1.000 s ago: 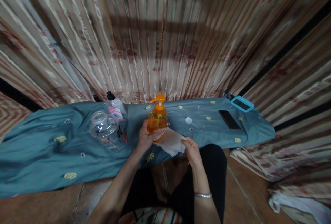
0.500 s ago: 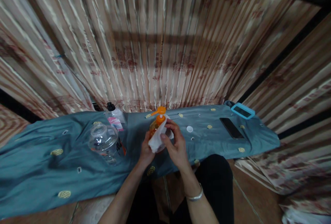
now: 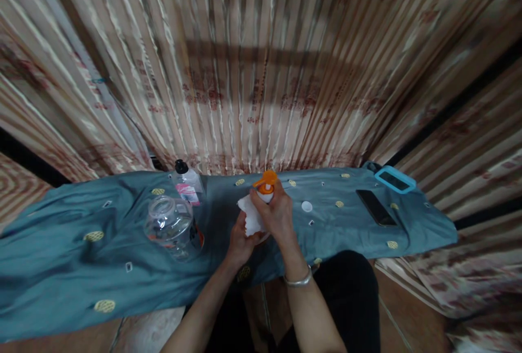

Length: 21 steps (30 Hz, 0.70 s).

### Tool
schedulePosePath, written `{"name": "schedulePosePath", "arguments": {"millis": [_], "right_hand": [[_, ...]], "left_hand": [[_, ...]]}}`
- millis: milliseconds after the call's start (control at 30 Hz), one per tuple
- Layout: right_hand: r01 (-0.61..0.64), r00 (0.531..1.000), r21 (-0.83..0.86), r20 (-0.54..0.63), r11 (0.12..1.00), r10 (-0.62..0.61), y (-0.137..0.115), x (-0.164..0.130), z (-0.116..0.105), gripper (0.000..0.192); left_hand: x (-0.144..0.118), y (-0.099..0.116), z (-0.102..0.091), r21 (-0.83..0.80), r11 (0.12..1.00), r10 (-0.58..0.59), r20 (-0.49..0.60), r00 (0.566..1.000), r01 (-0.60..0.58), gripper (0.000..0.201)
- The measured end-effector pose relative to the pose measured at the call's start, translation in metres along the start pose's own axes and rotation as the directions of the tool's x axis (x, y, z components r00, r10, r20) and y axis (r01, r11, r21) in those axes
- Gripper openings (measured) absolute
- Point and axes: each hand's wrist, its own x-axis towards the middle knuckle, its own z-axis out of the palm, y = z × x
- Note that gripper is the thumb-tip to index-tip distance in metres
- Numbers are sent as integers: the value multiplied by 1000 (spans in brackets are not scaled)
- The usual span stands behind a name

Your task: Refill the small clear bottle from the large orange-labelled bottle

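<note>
A pump bottle with an orange pump head (image 3: 269, 178) stands upright between my hands, its body mostly hidden. My left hand (image 3: 240, 243) is closed round the lower part of the bottle. A white tissue (image 3: 252, 218) is wrapped against the bottle's side and neck. My right hand (image 3: 279, 210) presses this tissue round the neck, just under the orange head, with its fingers closed. A silver bangle (image 3: 299, 278) is on my right wrist.
To the left stand a clear plastic jar (image 3: 173, 228) and a clear bottle with a black cap (image 3: 188, 185). On the right, a small white disc (image 3: 306, 206), a black phone (image 3: 375, 208) and a blue-framed device (image 3: 395, 179) lie on the teal cloth (image 3: 326, 233). A patterned curtain (image 3: 244, 97) hangs behind.
My right hand has moved up with the tissue from the bottle's side to its neck, below the pump head. The view has shifted slightly, and the orange head now points differently.
</note>
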Motion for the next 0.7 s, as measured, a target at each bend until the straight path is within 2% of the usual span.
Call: {"name": "schedulePosePath", "arguments": {"millis": [133,267,467,600,700], "right_hand": [[7,999,53,53,999,-10,8,-2,-9,34],[17,997,167,72,986,-29,30,-8,-15,46],[-7,999,387,41,922,-10,57,-33,-4,64],[-89,995,467,-5,880,103,57,-40,2,71],[-135,990,473,27,871,139,43,-21,-7,67]], "left_hand": [[-1,4,-3,74,997,-38,3,999,38,54],[0,-3,-3,156,987,28,-28,999,-23,46],[2,-3,-2,146,987,70,-4,998,-69,39],[1,5,-4,172,982,76,42,996,-82,54],[1,8,-4,163,985,51,50,997,-59,60]]}}
